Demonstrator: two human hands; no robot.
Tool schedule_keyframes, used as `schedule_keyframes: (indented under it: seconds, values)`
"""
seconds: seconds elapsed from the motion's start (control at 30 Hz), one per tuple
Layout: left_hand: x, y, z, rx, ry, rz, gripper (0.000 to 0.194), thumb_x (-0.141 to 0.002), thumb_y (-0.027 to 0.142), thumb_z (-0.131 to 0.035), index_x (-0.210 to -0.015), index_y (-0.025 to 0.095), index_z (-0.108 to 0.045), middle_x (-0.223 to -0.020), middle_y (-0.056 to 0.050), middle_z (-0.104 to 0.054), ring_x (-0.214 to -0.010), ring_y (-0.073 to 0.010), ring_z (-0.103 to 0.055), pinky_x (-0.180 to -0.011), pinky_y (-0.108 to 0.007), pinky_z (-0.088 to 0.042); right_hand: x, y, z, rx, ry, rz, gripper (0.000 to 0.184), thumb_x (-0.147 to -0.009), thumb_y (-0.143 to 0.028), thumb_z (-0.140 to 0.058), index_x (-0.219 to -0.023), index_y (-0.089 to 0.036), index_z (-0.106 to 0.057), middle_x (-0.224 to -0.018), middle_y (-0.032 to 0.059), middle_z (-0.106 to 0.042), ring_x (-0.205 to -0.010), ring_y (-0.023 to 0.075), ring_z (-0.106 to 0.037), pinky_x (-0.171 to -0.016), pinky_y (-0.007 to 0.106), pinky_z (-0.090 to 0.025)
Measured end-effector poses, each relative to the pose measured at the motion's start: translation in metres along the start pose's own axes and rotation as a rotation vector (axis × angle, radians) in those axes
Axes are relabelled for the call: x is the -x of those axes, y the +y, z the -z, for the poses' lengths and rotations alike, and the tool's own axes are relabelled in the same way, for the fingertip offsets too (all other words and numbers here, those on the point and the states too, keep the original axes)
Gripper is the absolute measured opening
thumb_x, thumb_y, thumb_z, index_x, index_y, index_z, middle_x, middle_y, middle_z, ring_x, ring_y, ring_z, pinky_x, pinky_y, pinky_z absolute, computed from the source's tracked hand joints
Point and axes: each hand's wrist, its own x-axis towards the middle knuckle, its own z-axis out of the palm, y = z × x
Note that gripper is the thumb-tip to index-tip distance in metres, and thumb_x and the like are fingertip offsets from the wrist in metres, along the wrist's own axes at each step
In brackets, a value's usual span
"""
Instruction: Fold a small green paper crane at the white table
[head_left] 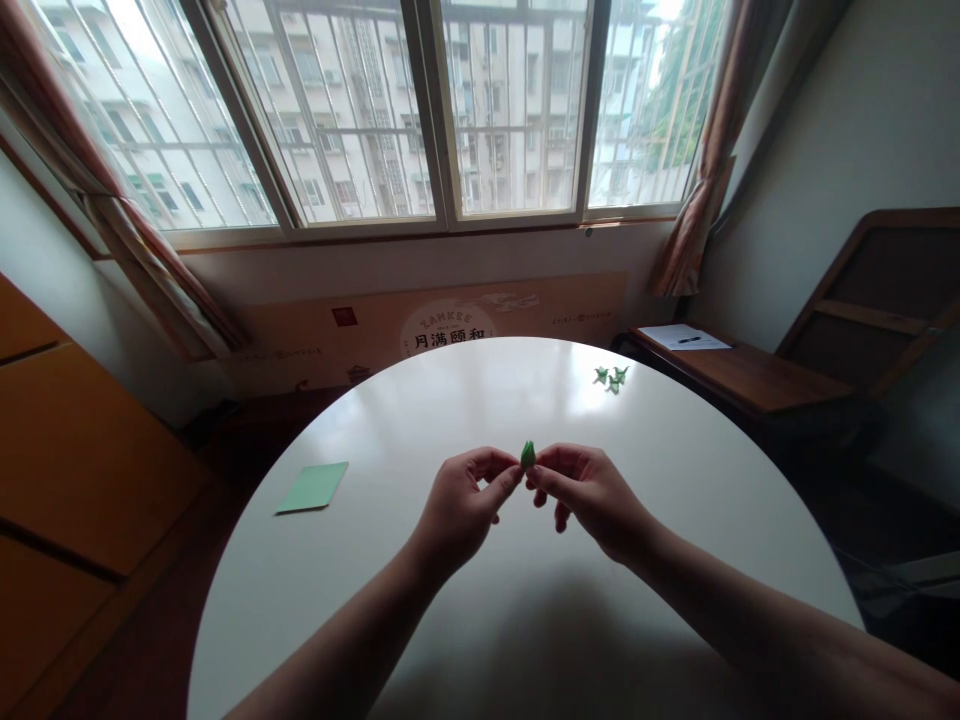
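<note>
Between my two hands, over the middle of the white table, is a small folded green paper piece (528,454), upright with a pointed top. My left hand (469,500) pinches its lower left side between thumb and forefinger. From the right, my right hand (589,490) pinches the same piece with thumb and forefinger, its other fingers curled loosely below. The fingertips hide the paper's base. A stack of light green square paper (313,487) lies to the left of my hands. Several small folded green paper pieces (611,377) sit together near the table's far right edge.
The round white table (420,400) has its curved far edge towards the window wall. A brown wooden chair (787,370) stands at the right, with white paper (681,337) and a dark pen on its seat. An orange cabinet (82,440) is at the left.
</note>
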Motion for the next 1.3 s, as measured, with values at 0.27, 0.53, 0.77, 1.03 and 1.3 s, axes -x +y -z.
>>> schedule_keyframes:
  seconds: [0.27,0.53,0.77,1.03,1.3]
  values:
    - [0.0059,-0.0003,-0.0018,-0.015,0.109,-0.257,0.021,-0.085,0.021,-0.068,-0.106,0.019,-0.073,-0.094,-0.007,-0.076,-0.079,-0.0193,-0.07,-0.049,-0.02,-0.053,0.0007,-0.0065,-0.0005,-0.043,0.01,-0.028,0.029,-0.073,-0.041,-0.083,-0.082,-0.015,-0.074,-0.068,0.0042,-0.066,-0.063,0.016,-0.061,-0.038,0.017,-0.046]
    - [0.0072,0.0012,-0.0014,-0.069,0.16,-0.329,0.01,-0.086,0.022,-0.072,-0.093,0.022,-0.078,-0.09,-0.004,-0.077,-0.068,-0.0151,-0.069,-0.05,-0.019,-0.051,0.0007,-0.0014,0.0023,-0.049,-0.029,0.007,0.023,-0.077,-0.037,-0.081,-0.083,-0.016,-0.076,-0.073,0.005,-0.069,-0.067,0.0171,-0.064,-0.04,0.018,-0.047]
    - [0.0044,0.0042,0.0007,-0.006,0.057,-0.22,0.005,-0.086,0.02,-0.068,-0.086,0.017,-0.072,-0.083,-0.005,-0.072,-0.071,-0.0171,-0.066,-0.047,-0.02,-0.052,-0.0007,-0.0039,0.0035,-0.036,-0.048,-0.043,0.026,-0.073,-0.039,-0.083,-0.081,-0.015,-0.076,-0.071,0.0053,-0.069,-0.067,0.0169,-0.064,-0.043,0.019,-0.048]
    - [0.0017,0.0018,0.001,0.154,0.002,-0.148,0.01,-0.084,0.026,-0.071,-0.086,0.016,-0.071,-0.08,-0.005,-0.066,-0.068,-0.0153,-0.06,-0.044,-0.019,-0.05,-0.0039,-0.0029,0.0083,-0.035,-0.09,-0.099,0.03,-0.074,-0.043,-0.083,-0.085,-0.015,-0.076,-0.079,0.0081,-0.072,-0.072,0.0193,-0.066,-0.044,0.019,-0.048]
    - [0.0035,-0.0006,0.0029,0.018,0.068,-0.223,0.01,-0.086,0.023,-0.069,-0.08,0.017,-0.074,-0.088,-0.006,-0.07,-0.066,-0.0144,-0.063,-0.046,-0.02,-0.048,-0.0025,-0.0067,0.0076,-0.096,-0.129,-0.141,0.036,-0.083,-0.051,-0.073,-0.089,-0.015,-0.074,-0.089,0.0095,-0.071,-0.078,0.0199,-0.067,-0.044,0.019,-0.048]
